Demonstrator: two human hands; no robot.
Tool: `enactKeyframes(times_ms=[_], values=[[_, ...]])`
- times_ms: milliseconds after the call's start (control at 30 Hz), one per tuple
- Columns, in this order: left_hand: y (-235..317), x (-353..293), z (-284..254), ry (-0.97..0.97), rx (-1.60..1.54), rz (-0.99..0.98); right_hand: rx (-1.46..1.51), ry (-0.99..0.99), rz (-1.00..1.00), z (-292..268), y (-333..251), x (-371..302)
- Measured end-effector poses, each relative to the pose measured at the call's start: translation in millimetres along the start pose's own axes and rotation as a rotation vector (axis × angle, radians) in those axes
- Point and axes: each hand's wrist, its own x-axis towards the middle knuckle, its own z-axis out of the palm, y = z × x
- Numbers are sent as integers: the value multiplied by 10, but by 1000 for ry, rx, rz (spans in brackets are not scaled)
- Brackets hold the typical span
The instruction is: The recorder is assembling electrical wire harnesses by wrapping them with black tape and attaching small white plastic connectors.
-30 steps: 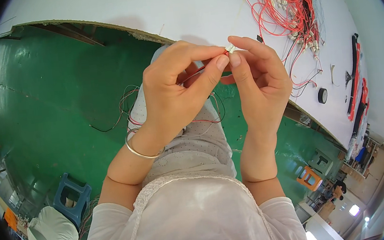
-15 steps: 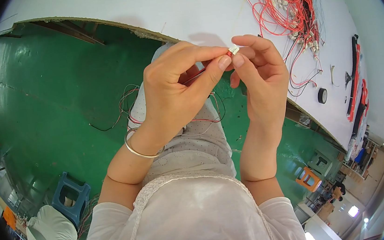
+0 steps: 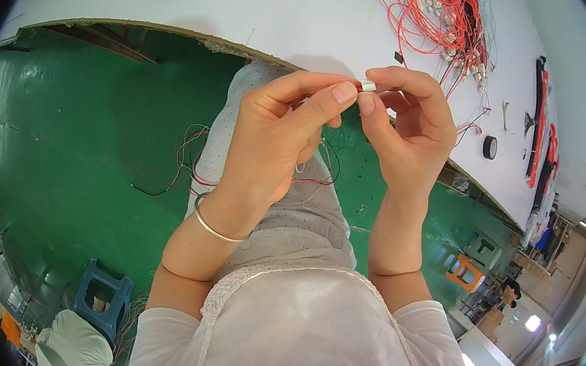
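Observation:
In front of me, over the table's near edge, a small white plastic connector [image 3: 368,86] with red wire [image 3: 358,86] at its left end sits between my two hands. My left hand [image 3: 287,130] is closed, thumb and index finger pinching the wire right behind the connector. The connector lies between the thumb and index fingertips of my right hand [image 3: 415,124], which is also closed around it in a light pinch; its other fingers are curled. Thin red, black and white wires [image 3: 198,166] trail over my lap, partly hidden under my left arm.
The white table [image 3: 290,19] carries a heap of red wires with white connectors [image 3: 432,7] at the far right. Nearby are a black tape roll [image 3: 490,148] and red and black bundles [image 3: 540,118]. A blue stool [image 3: 103,299] and an orange stool [image 3: 464,272] stand on the green floor.
Both hands have shifted slightly to the right and toward me. The connector has turned from a slant to nearly level, and its white end now shows more plainly.

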Motion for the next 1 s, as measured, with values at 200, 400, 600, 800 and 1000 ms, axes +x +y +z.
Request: enactKeyframes(times_ms=[200, 400, 600, 800, 1000], values=[[-19, -33, 40, 11, -109, -48, 67, -26, 4, -70, 42, -36], [-25, -55, -8, -22, -109, -51, 113, -108, -58, -128, 68, 0], [26, -61, 29, -52, 48, -49, 157, -181, -23, -264, 83, 19], [-57, -66, 46, -20, 49, 23, 16, -162, -128, -257, 112, -1], [-61, -80, 27, -40, -13, -1, 77, -103, -51, -181, 120, -111]])
